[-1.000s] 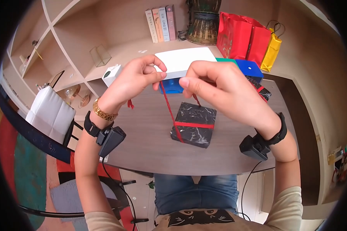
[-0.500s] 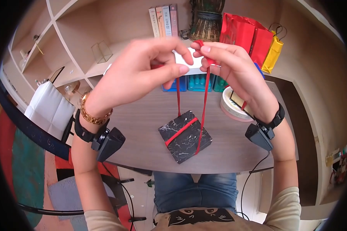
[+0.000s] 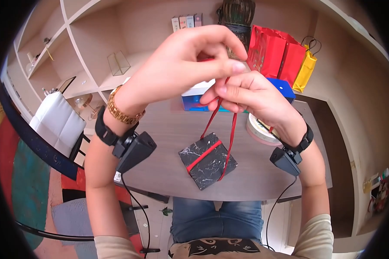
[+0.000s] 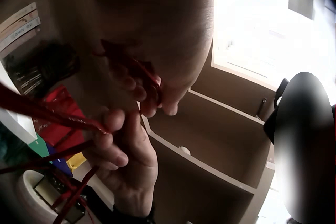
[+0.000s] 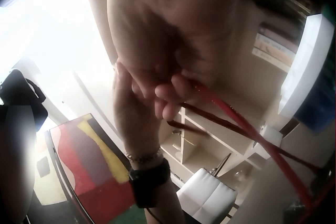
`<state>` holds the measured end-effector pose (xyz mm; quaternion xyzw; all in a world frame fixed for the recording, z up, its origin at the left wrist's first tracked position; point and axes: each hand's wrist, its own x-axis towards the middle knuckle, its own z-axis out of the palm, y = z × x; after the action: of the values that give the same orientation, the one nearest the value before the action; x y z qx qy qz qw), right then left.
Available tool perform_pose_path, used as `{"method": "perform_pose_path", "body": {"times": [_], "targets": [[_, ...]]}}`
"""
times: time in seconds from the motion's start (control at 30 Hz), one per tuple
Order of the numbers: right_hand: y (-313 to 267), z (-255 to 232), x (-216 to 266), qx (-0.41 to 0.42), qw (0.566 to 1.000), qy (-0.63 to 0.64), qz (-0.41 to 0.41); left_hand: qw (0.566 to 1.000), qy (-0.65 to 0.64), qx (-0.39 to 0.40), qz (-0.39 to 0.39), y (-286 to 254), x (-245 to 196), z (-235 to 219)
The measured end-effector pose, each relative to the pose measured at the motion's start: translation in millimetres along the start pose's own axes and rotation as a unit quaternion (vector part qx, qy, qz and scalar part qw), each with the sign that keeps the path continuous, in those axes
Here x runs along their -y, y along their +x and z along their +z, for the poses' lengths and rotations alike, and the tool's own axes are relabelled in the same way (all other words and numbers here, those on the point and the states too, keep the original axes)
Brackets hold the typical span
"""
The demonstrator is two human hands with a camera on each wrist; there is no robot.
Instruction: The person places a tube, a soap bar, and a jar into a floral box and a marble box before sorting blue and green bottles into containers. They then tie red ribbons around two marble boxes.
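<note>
A black marbled box (image 3: pixel 212 168) lies turned cornerwise on the table, a red ribbon (image 3: pixel 232 138) banding its top. Two strands of that ribbon rise from its sides to my hands, held up over the table's far side. Thumb and fingers of my left hand (image 3: pixel 181 64) pinch ribbon, which loops through the curled fingers in the left wrist view. Just below and to the right, my right hand (image 3: pixel 259 93) grips the ribbon where the strands come together. In the right wrist view the ribbon strands (image 5: pixel 231 114) cross below its fingertips. Overlapping fingers hide the ribbon's crossing.
A white roll (image 3: pixel 263 134) sits on the table beside my right wrist. Behind my hands stand a blue container (image 3: pixel 193 103) and a blue box (image 3: pixel 282 88). Further back are red bags (image 3: pixel 268 52), a yellow bag (image 3: pixel 306 73) and books (image 3: pixel 183 22). A white chair (image 3: pixel 58 118) stands left.
The box has turned cornerwise and shifted slightly left. My left hand has moved up and right, so both hands now meet at the ribbon; my right hand has lowered since half a second ago.
</note>
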<state>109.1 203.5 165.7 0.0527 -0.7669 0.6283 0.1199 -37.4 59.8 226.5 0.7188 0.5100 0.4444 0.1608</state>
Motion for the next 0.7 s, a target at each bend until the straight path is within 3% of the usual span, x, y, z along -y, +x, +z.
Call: {"method": "perform_pose_path", "body": {"times": [0.07,0.1,0.2,0.3,0.4,0.43,0.53,0.63,0.7], "targets": [[1.8,-2.2,3.6,0.020,0.999,-0.012,-0.025,0.990,-0.104,-0.072,0.067,1.3,28.6,3.6],[4.0,-8.0,1.5,0.034,0.998,-0.019,-0.046,0.978,-0.195,-0.062,0.052,-0.4,41.4,3.4],[5.8,-12.8,3.1,0.041,0.994,-0.067,-0.079,0.914,-0.393,0.091,-0.039,-10.8,90.3,15.0],[13.5,-28.9,2.7,0.059,0.987,-0.116,-0.093,0.888,-0.423,0.119,-0.134,-29.4,101.3,31.4],[23.7,-42.6,5.1,0.085,0.971,-0.210,-0.075,0.911,-0.385,0.073,-0.132,-35.3,108.4,28.9],[23.3,-42.4,8.4,0.073,0.968,-0.230,-0.067,0.900,-0.405,0.063,-0.147,-37.1,107.6,25.3],[29.5,-47.2,15.0,0.106,0.915,-0.369,-0.126,0.903,-0.389,-0.037,-0.180,-39.6,91.8,35.1],[28.3,-40.3,11.2,0.109,0.906,-0.363,-0.188,0.890,-0.428,0.004,-0.156,-46.7,105.6,27.2],[20.6,-32.9,11.6,0.102,0.884,-0.398,-0.222,0.911,-0.382,0.011,-0.154,-51.6,102.6,24.6]]}}
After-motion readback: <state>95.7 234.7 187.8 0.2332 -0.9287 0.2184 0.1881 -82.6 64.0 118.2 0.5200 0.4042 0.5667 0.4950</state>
